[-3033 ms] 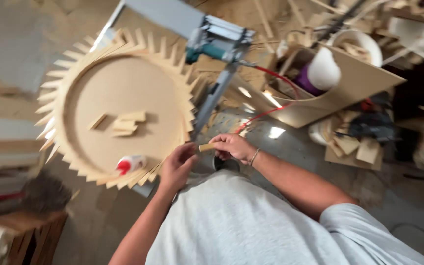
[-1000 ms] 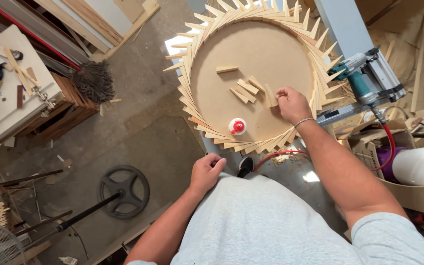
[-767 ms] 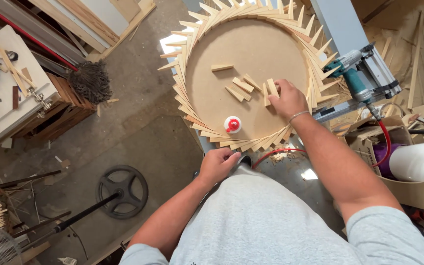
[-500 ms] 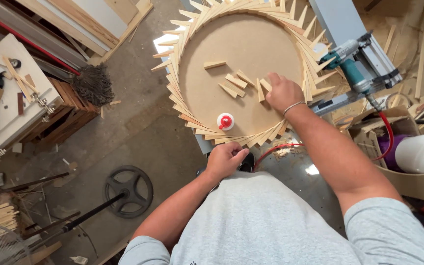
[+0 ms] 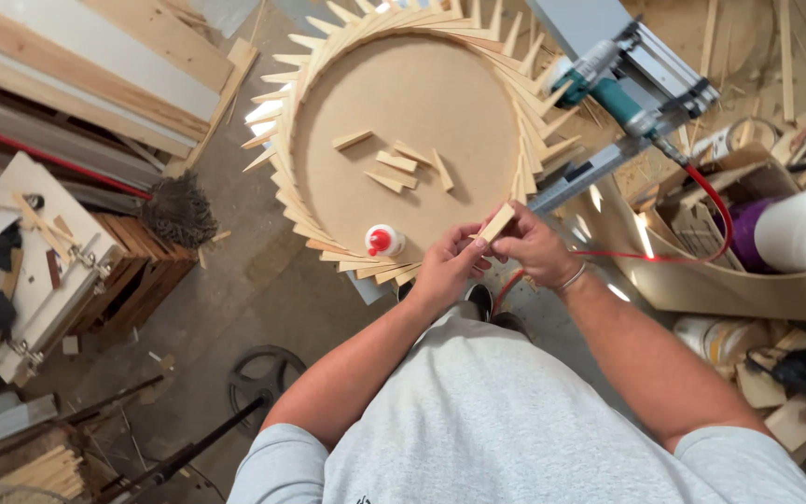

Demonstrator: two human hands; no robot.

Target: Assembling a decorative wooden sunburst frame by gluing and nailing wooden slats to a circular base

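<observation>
Head view: wood wedge [image 5: 495, 222] pinched between left hand [image 5: 447, 271] and right hand [image 5: 535, 250].

Small pale wooden wedge [image 5: 495, 223], flat and tapered, held up between both hands at the near rim of the round wooden disc [image 5: 412, 121], tilted with its upper end pointing up and to the right. The left hand [image 5: 447, 272] pinches its lower end, the right hand [image 5: 535, 250] grips it from the other side. The disc lies flat, tan and smooth in the middle, ringed with pale wedges fanned out like sun rays. Four or five loose wedges [image 5: 394, 168] lie scattered on its centre
</observation>
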